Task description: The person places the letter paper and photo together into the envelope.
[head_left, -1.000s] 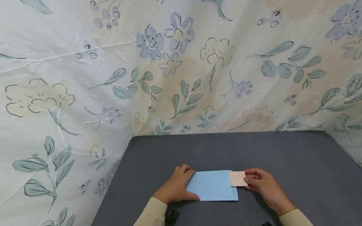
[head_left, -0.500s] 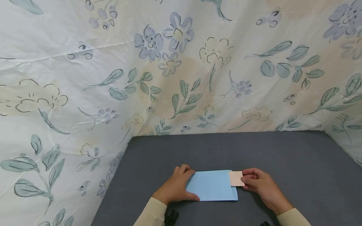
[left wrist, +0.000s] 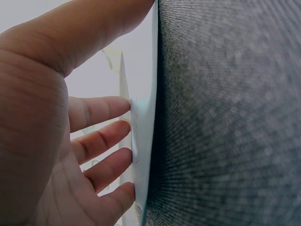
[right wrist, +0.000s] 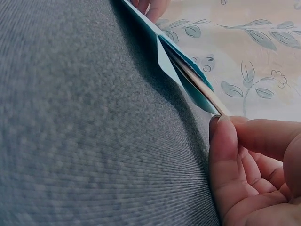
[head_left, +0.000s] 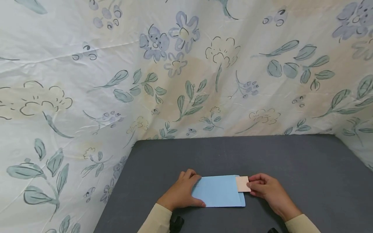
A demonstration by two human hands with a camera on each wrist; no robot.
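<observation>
A light blue envelope (head_left: 218, 192) lies on the dark grey tabletop, its mouth facing right. My left hand (head_left: 184, 191) spans and grips its left end, thumb on the near edge and fingertips at the far edge. In the left wrist view these fingertips (left wrist: 124, 157) touch the envelope's surface. A pale peach card (head_left: 243, 184) sticks out of the mouth; the rest of it is hidden inside. My right hand (head_left: 269, 191) pinches the card's outer end between thumb and fingers. From the right wrist, the card (right wrist: 207, 91) shows edge-on between the envelope's parted layers.
The dark grey tabletop (head_left: 291, 158) stretches around both hands. Floral cloth (head_left: 186, 81) hangs behind it and along the left and right sides. Black pieces (head_left: 176, 224) sit by the wrists, beside the cream sleeves.
My right hand has moved slightly left with the card, and a little less of the card shows outside the envelope. My left hand and the envelope have stayed put.
</observation>
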